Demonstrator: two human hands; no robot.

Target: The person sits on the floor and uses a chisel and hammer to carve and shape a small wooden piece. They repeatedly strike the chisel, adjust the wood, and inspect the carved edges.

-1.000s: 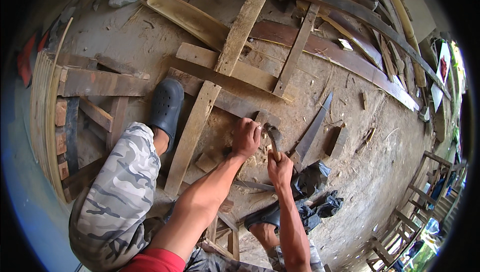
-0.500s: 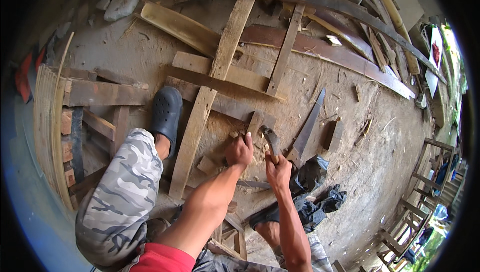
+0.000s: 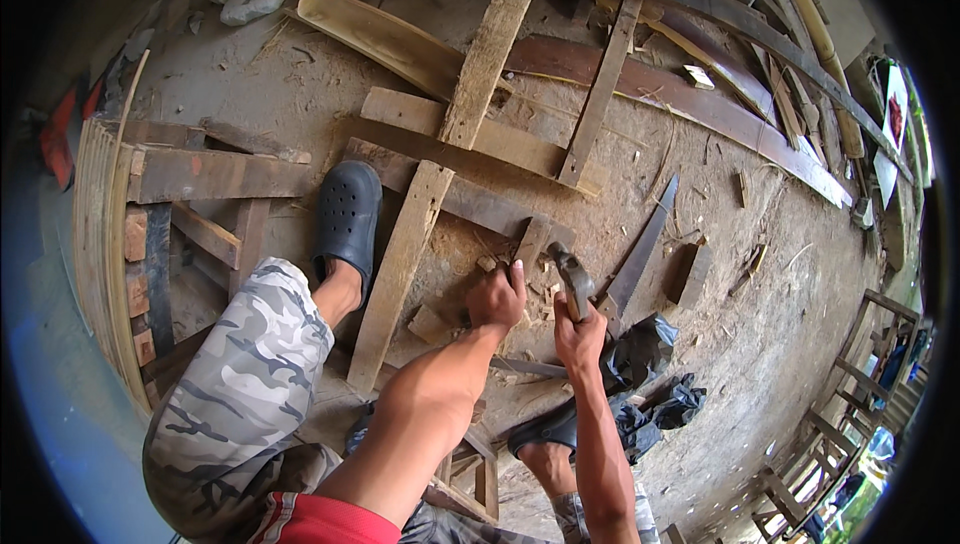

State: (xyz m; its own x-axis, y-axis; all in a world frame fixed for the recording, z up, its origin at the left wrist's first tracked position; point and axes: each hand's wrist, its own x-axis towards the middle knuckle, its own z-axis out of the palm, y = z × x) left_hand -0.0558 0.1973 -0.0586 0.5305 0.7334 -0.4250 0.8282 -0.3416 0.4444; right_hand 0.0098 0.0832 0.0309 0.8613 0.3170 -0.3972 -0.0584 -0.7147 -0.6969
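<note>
Weathered grey wood covers a dusty dirt floor, seen from above by a person crouching over it. The left hand is curled, fingertips pressed down on the near end of a short wooden strip, apparently to keep it from jumping. At three o'clock from it, nearly touching, the right hand is wrapped tight around the handle of a hammer, whose dark head stands just above the strip. The strip lies across a long plank that runs from six o'clock up toward twelve; a foot in a dark clog rests at nine o'clock of the plank, just beside its edge, and may brace the work. A second clog sits at six o'clock of the hands. A saw lies flat at two o'clock of the hammer, blade close by, so a swing has little room on that side. Crumpled black cloth lies at four o'clock. A slatted pallet fills nine o'clock, and crossed boards crowd twelve; the barest ground opens toward four o'clock, beyond the cloth.
</note>
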